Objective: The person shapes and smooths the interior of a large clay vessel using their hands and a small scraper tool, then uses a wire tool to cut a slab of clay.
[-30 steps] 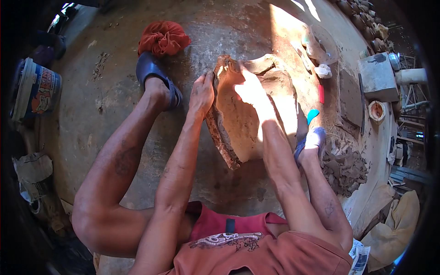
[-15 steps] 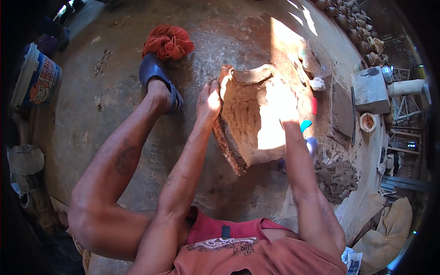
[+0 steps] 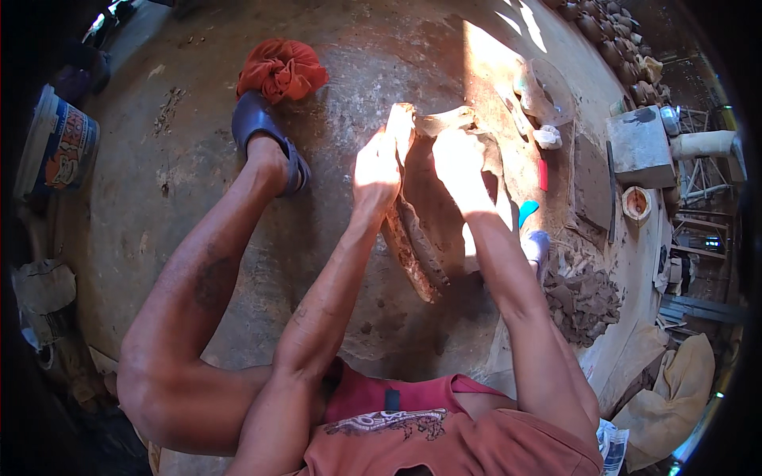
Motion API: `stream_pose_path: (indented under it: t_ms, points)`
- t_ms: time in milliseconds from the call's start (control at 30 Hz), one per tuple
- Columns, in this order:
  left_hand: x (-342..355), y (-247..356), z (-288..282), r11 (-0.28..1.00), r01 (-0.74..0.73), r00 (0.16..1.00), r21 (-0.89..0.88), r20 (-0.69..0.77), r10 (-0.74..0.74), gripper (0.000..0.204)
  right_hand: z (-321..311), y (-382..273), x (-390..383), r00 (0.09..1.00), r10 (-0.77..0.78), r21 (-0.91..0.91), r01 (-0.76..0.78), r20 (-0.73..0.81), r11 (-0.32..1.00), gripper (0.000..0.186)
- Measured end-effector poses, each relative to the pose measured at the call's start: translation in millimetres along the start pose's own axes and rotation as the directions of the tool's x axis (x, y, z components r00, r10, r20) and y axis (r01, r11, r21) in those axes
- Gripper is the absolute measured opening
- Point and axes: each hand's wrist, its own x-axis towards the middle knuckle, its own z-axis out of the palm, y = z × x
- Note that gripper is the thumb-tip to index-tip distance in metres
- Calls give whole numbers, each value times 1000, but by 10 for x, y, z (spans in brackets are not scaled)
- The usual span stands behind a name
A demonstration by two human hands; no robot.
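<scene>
Between my arms stands a hollow, trough-like clay mould, brown and rough along its left edge, with its inside in shadow. My left hand is closed around the upper part of that left edge, the fingers in bright sun. My right hand is curled like a fist at the mould's far rim, over the opening. Glare washes out its fingers, and whether it pinches the rim or something else is hidden. The mould's right wall lies partly behind my right forearm.
A bundled orange cloth lies beyond my blue clog. On the right are a clay slab, broken clay scraps, a red strip and a grey block. A bucket stands at left.
My right hand has moved from the mould's right side to its far rim and curled. My left hand has shifted up and closed on the left edge. The mould has tilted, darkening its inside.
</scene>
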Motion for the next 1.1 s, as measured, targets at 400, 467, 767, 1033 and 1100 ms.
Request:
stream_pose_path:
  t_ms: [400, 467, 767, 1033, 1100]
  points:
    - [11, 32, -408, 781, 419, 906, -464, 156, -393, 42, -451, -21, 504, 899, 41, 867, -407, 435, -288, 38]
    - [35, 55, -409, 832, 528, 849, -171, 91, -520, 47, -652, 343, 468, 887, 165, 840, -327, 431, -433, 43]
    - [82, -102, -359, 747, 584, 812, -319, 218, -541, 49, -1363, 2367, -783, 607, 684, 708, -681, 406, 184, 31]
    - [208, -477, -393, 760, 591, 807, -270, 212, -551, 52, -354, 2861, -2148, 452, 745, 525, -836, 491, 161, 31]
    - [172, -465, -450, 770, 580, 814, -265, 205, -543, 52, 32, 2342, -1995, 576, 630, 435, -814, 521, 385, 32]
